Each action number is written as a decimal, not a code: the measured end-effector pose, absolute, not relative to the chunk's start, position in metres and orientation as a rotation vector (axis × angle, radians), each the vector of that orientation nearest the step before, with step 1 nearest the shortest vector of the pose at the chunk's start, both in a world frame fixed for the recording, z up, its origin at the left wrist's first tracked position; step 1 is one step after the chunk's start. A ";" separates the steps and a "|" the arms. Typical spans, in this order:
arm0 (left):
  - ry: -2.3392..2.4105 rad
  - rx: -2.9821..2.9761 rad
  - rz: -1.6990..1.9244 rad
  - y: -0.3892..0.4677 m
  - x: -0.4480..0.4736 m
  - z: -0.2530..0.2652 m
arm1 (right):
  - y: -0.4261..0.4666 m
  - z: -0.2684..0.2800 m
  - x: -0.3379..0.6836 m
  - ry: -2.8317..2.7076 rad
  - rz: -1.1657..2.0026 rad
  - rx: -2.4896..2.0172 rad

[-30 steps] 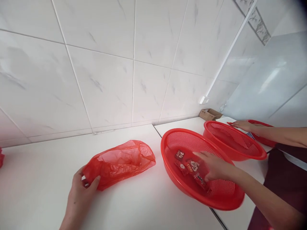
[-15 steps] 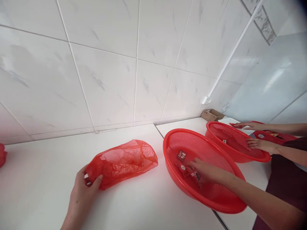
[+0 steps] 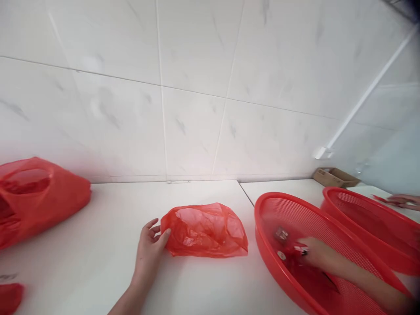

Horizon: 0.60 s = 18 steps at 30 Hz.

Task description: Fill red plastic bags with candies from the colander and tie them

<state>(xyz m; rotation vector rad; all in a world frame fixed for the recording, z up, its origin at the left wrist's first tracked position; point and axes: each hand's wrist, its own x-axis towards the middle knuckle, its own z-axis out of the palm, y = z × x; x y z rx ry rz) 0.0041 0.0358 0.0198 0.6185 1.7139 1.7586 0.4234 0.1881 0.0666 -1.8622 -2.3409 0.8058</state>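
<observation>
My left hand (image 3: pixel 152 243) pinches the near-left edge of a thin red plastic bag (image 3: pixel 206 232), which lies loosely spread on the white table. My right hand (image 3: pixel 313 253) is inside a red plastic basket (image 3: pixel 272 249) with perforated walls, closed on a small red packet (image 3: pixel 301 249) with white and dark print. Motion blurs this hand. Beside it in the basket lies a small dark packet (image 3: pixel 281 234), with red wrappers near it.
A filled red bag (image 3: pixel 65 197) stands at the left by the tiled wall. Another red basket (image 3: pixel 357 210) and a co-worker's hand (image 3: pixel 402 200) are at the right. Behind them sits an open cardboard box (image 3: pixel 334 177). A red item (image 3: pixel 9 297) lies at the lower left.
The view has swung left, bringing the filled red bag into sight. My right hand has raised a red packet slightly within the basket. My left hand still holds the bag's edge.
</observation>
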 end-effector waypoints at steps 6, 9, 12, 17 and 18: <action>1.623 0.582 1.801 0.038 -0.004 0.012 | 0.192 0.121 0.395 -2.102 0.925 -1.738; 1.631 0.613 1.786 0.038 -0.005 0.009 | 0.157 0.167 0.336 -2.130 0.951 -1.574; 1.642 0.612 1.786 0.036 -0.004 0.008 | 0.125 0.191 0.269 -2.297 1.092 -1.183; 1.639 0.615 1.793 0.034 0.000 0.016 | 0.125 0.161 0.192 -2.559 1.291 -0.855; 1.637 0.619 1.801 0.034 0.001 0.017 | 0.131 0.152 0.183 -2.611 1.277 -0.868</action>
